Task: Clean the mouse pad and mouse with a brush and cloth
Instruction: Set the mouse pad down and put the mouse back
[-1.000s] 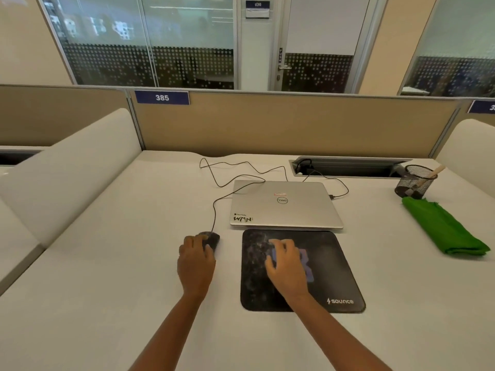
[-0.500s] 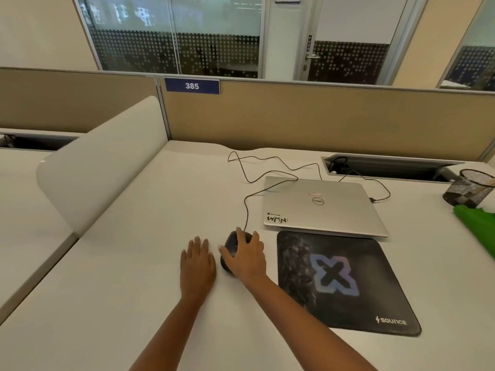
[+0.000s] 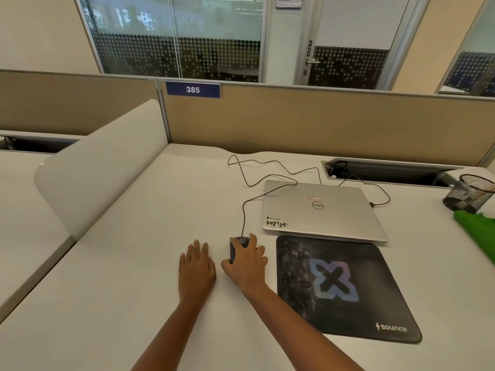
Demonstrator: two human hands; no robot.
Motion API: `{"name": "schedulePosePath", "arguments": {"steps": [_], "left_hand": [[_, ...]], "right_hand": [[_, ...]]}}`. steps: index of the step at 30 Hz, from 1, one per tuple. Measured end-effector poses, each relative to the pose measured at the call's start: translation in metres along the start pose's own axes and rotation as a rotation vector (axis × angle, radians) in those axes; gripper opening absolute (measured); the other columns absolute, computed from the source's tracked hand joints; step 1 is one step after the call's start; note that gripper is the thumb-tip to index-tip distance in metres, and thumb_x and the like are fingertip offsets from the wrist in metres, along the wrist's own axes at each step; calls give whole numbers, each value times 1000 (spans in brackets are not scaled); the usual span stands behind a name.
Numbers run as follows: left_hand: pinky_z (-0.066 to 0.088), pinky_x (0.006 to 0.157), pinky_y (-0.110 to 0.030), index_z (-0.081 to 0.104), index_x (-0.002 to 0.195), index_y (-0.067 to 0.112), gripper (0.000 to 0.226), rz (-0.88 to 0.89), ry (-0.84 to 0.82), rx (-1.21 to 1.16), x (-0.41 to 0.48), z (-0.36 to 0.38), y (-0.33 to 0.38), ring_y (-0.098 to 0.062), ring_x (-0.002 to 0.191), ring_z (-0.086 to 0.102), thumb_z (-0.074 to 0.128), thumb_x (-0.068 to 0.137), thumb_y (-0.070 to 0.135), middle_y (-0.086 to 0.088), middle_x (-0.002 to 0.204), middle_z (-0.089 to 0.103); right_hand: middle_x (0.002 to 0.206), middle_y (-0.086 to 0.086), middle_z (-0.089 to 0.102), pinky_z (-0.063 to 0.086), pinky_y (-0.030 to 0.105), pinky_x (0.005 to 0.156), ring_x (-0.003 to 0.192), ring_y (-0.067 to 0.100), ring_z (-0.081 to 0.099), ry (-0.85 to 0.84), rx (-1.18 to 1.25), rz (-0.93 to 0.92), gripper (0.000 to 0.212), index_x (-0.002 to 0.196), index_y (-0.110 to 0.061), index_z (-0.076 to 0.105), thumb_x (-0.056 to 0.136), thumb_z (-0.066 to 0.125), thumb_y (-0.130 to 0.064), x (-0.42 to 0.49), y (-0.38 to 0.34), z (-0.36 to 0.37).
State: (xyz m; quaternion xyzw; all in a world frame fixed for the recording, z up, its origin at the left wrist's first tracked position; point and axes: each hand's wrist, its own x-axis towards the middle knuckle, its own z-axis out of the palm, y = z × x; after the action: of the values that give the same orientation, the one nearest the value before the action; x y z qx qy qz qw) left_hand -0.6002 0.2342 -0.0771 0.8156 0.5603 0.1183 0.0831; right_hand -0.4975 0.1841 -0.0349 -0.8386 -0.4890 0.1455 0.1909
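- Right hand (image 3: 247,263) is curled over the dark mouse (image 3: 237,249), with the fingers spread across its top and the thumb on its left side, so it is gripping the mouse.
- Left hand (image 3: 197,267) lies flat and open on the white desk (image 3: 120,263), palm down, holding nothing, just left of the mouse.
- Only the far and left parts of the mouse show; the rest is under the hand.
- The mouse sits on the bare desk, just left of the mouse pad (image 3: 345,287), not on it.
- The mouse pad is black with a pale blue X in the middle and a grey smudgy patch down its left side.
- A thin black cord (image 3: 243,210) runs from the mouse away to the far side of the desk.
- A closed silver laptop (image 3: 321,210) lies just past the far edge of the mouse pad.
- A green cloth (image 3: 479,228) lies at the far right edge of the view, well apart from both hands.
- A black mesh cup (image 3: 467,194) stands just behind the cloth.
- I cannot tell if a brush is in the cup.
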Motion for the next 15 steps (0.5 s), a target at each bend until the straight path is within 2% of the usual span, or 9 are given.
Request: {"name": "schedulePosePath", "arguments": {"steps": [6, 15], "left_hand": [[8, 119, -35, 16, 148, 15, 49, -7, -19, 7, -9, -1, 20, -21, 147, 8, 21, 101, 24, -9, 158, 10], [8, 119, -33, 13, 149, 17, 50, 177, -108, -107, -35, 6, 99, -21, 147, 6, 24, 101, 27, -7, 159, 6]], "right_hand": [[148, 8, 22, 36, 42, 98, 120, 34, 35, 121, -34, -21, 52, 134, -30, 36, 83, 48, -37, -12, 27, -26], [149, 8, 19, 35, 41, 102, 125, 31, 33, 151, -67, 107, 55, 138, -31, 31, 87, 48, -44, -39, 91, -74]]}}
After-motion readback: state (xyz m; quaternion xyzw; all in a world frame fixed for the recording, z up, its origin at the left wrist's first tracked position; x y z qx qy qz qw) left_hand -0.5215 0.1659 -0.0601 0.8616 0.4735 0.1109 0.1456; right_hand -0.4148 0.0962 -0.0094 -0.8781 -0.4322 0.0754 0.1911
